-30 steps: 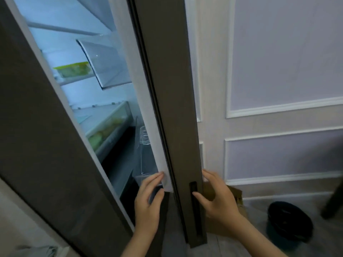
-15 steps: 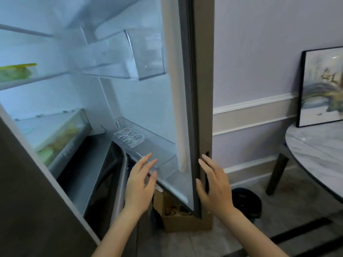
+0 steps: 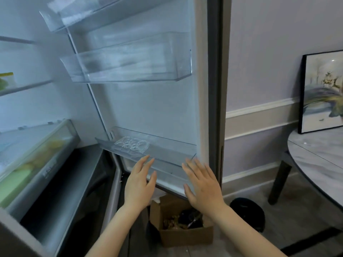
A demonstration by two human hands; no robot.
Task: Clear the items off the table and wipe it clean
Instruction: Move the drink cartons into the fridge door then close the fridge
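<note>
The fridge door (image 3: 213, 89) stands wide open in front of me, its inner side facing me. My left hand (image 3: 139, 182) and my right hand (image 3: 202, 184) are both raised with fingers spread, empty, just in front of the door's lowest clear bin (image 3: 167, 160). A clear glass object (image 3: 132, 144) lies in that bin. The round marble table (image 3: 319, 164) shows at the right edge; a framed picture (image 3: 323, 91) leans on it against the wall.
Two more clear door bins (image 3: 130, 62) hang above. Fridge shelves and a crisper drawer (image 3: 35, 160) with green and yellow items are at left. An open cardboard box (image 3: 183, 225) and a black round object (image 3: 246, 212) sit on the floor below the door.
The fridge door has swung wide open to the right. My right hand has let go of the door's edge, and both hands now hover open before the lowest bin.
</note>
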